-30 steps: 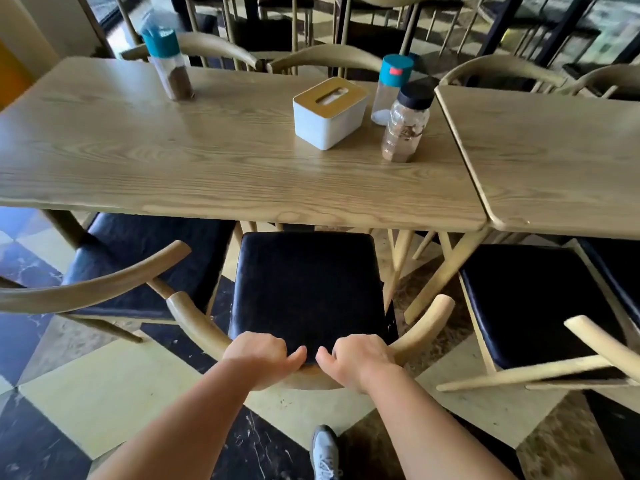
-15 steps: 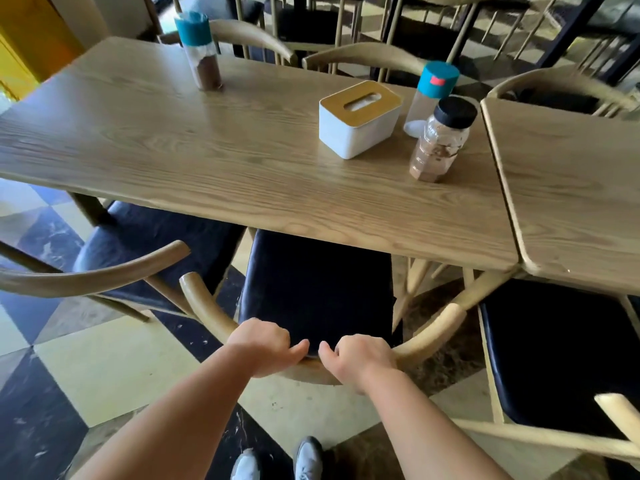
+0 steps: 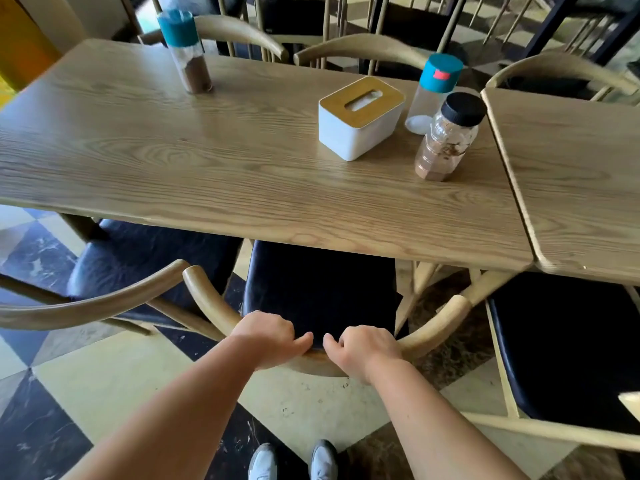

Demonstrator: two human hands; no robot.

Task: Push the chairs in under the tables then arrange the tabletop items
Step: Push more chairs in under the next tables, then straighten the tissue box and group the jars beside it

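A wooden chair with a black seat [image 3: 322, 289] stands before me, its front tucked under the long wooden table [image 3: 214, 174]. My left hand [image 3: 268, 337] and my right hand [image 3: 363, 348] grip the curved backrest side by side. On the table stand a white tissue box with a wooden lid [image 3: 360, 117], a teal-capped shaker with white powder [image 3: 434, 93], a black-capped jar of brown spice [image 3: 448, 136], and a teal-capped jar of brown powder [image 3: 187, 50] at the far left.
Another black-seated chair [image 3: 138, 265] stands to the left, partly under the table. A third chair [image 3: 568, 344] is on the right below a second table [image 3: 575, 174]. More chairs line the far side. The floor is chequered tile.
The chair has slid further under the table with both hands still gripping its backrest, and I have stepped closer to the table.
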